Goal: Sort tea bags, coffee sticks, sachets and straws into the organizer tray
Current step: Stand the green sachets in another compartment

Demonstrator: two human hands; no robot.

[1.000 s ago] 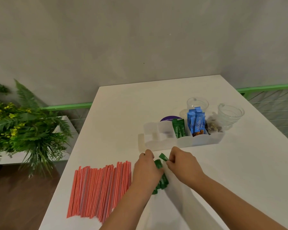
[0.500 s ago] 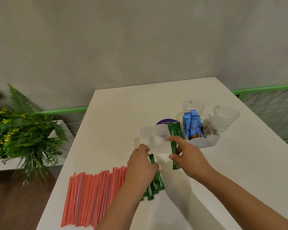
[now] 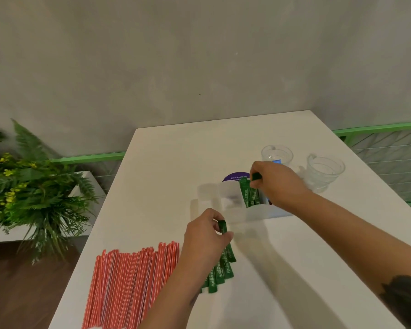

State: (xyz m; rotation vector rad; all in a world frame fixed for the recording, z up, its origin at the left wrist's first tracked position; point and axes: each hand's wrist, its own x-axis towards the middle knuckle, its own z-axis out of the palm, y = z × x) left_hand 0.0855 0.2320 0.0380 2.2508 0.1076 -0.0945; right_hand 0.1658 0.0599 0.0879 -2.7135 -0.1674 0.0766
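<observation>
- Organizer tray (image 3: pixel 233 210): translucent white, standing on the white table (image 3: pixel 176 176); taken here as the landmark for all positions.
- Right hand (image 3: pixel 274 184): above the tray's middle section, fingers curled, pinching the top end of one green sachet (image 3: pixel 256 176) between thumb and fingertips. The sachet stands nearly upright over the compartment that already holds other green sachets (image 3: pixel 247 194).
- Left hand (image 3: pixel 205 236): just in front of the tray, on the near side, fingers and thumb closed around the upper end of a green sachet (image 3: pixel 223 230).
- Loose green sachets (image 3: pixel 220 273): a small fanned cluster lying on the table in front of the tray, partly under the left hand; whether the gripped sachet is lifted clear of them cannot be told.
- Red straws (image 3: pixel 131 286): a flat row lying side by side, in front of the tray and to its left.
- Two clear glass cups (image 3: pixel 325 170): behind the tray, toward its right end.
- Purple round sticker (image 3: pixel 235 176): on the table directly behind the tray.
- Fern plant (image 3: pixel 26 186): well to the left of the tray, off the table.
</observation>
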